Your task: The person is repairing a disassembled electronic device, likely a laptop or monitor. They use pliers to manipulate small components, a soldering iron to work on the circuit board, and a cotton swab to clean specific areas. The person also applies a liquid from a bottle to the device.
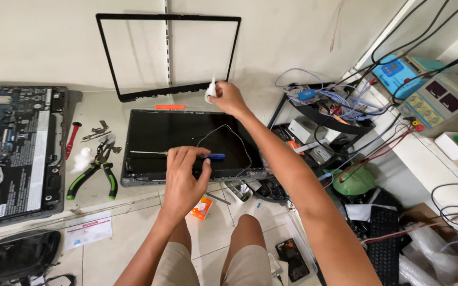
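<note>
Screwdriver [184, 154], blue-handled, lay across the dark laptop screen panel [149, 143] on the floor, gripped by the left hand [184, 172]. The right hand [226, 98] pinched a small white bottle [210, 91] near the leaning black bezel [113, 58]. Green-handled pliers [94, 172] lay left.
</note>
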